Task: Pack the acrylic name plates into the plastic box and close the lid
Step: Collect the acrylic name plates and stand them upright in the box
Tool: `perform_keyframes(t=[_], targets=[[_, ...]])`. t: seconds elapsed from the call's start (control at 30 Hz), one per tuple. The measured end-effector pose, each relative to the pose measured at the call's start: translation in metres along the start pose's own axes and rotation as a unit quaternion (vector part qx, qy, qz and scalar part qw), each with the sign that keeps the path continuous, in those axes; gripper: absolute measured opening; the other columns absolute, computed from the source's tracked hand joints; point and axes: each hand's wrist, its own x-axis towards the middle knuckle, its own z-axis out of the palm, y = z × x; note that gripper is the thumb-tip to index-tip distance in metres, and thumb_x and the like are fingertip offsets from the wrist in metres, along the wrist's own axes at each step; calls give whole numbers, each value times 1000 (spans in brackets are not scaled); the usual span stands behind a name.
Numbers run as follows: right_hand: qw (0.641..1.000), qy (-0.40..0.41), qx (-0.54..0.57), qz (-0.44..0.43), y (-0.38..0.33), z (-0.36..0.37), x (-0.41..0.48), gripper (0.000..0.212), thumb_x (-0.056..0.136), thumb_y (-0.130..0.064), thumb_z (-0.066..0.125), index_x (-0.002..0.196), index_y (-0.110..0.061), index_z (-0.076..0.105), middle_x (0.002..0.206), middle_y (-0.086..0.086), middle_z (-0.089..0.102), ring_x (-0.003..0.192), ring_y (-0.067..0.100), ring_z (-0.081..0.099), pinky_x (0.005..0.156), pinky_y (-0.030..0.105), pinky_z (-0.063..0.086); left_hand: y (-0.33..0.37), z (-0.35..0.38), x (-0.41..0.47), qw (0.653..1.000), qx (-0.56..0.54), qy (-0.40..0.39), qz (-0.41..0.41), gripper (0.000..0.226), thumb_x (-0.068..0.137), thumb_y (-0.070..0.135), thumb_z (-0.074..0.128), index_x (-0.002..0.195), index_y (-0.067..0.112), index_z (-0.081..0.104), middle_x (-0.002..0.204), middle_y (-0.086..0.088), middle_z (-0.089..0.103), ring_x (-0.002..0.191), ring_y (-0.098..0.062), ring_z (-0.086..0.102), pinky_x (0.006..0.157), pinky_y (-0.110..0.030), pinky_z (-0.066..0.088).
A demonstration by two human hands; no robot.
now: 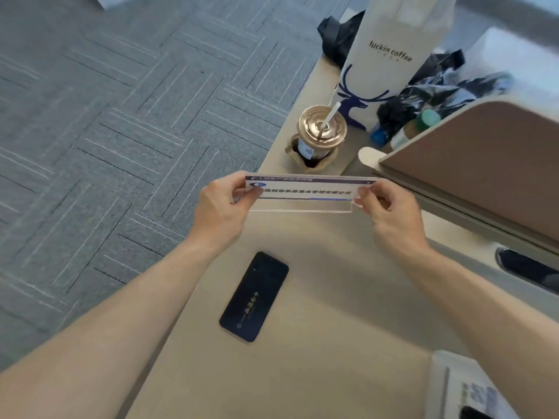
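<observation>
From the head camera, the person holds 1 acrylic name plate (305, 193) up in the air above the beige desk (317, 297), gripped at both short ends. The left hand (223, 204) pinches the plate's left end: the thumb lies across the front face near the blue logo, and the other fingers curl behind the clear acrylic, showing through it. The right hand (390, 213) pinches the right end the same way, fingertips closed on the edge with the thumb toward the front. Neither hand is spread open; both are closed tight on the plate, which spans the gap between them and lies roughly level, its printed insert facing the camera. The characters on it are too blurred to read.

Just beyond the plate, an iced coffee cup (321, 133) with a straw stands on the desk in a paper sleeve. Behind it stands a white paper bag (390, 49) printed "luckin coffee", with black plastic bags (435, 95) beside it. A dark phone (254, 296) lies flat on the desk between the 2 forearms, well below the plate. At the lower right corner, part of a clear plastic box (453, 385) shows, well apart from the plate.
</observation>
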Motion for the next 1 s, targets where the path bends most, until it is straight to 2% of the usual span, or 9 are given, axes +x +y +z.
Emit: perform_keyframes(t=[0.1,0.2,0.3,0.43,0.53,0.6,0.7,0.87,1.0], targets=[[998,38,-8,-47,-29,-44,-34,17,101,-38,55,102,-29,69,99,-16,72,97,4,66,81,30,54,49,-15,-17,999,-15,-25,34,17,100,29,65,112,26,77,105,14,79,101,-3,74,89,-29,58],[992,69,36,-95,-52,-97,-64,17,101,-35,55,103,-23,68,100,-12,74,95,6,69,83,30,59,109,-25,-32,996,-33,-51,70,17,98,33,67,112,35,76,106,13,80,100,-10,75,93,-47,59],[982,82,127,-116,-70,-153,-92,13,101,-34,56,97,-24,63,98,-6,75,95,10,72,87,34,61,177,-30,-49,990,-49,-59,118,16,96,31,68,105,43,75,103,13,80,95,-12,76,91,-53,59],[956,97,226,-157,-78,-225,-141,12,98,-37,58,90,-29,57,96,-3,68,100,18,70,94,50,59,256,-19,-87,981,-51,-57,178,25,98,14,67,101,38,74,93,19,80,85,-4,75,89,-47,61],[944,91,260,-179,-64,-277,-186,8,100,-31,56,93,-29,57,109,0,72,110,21,69,95,49,59,300,3,-136,977,-42,-55,203,28,99,11,66,104,37,72,94,23,79,90,-3,77,87,-34,63],[941,90,267,-185,-48,-310,-216,6,100,-31,56,96,-28,58,113,6,72,113,22,69,92,49,60,321,24,-172,976,-35,-55,210,27,99,13,66,107,38,72,99,22,79,96,-7,77,86,-35,64],[942,106,262,-184,-18,-356,-263,9,101,-31,56,94,-27,60,102,-1,76,106,18,73,88,43,62,349,61,-224,975,-29,-65,210,25,99,15,66,107,37,74,103,20,79,99,-13,77,86,-38,64],[944,145,243,-169,27,-421,-323,12,99,-37,57,96,-26,61,107,0,77,105,16,73,86,41,63,385,120,-289,970,-61,-95,213,24,98,12,67,96,35,75,97,19,80,99,-15,77,84,-33,64],[934,175,273,-149,64,-447,-356,12,100,-31,56,90,-26,60,106,3,77,103,17,74,86,43,63,404,159,-317,969,-45,-127,205,18,97,13,69,100,30,76,100,12,81,97,-15,78,80,-29,65]])
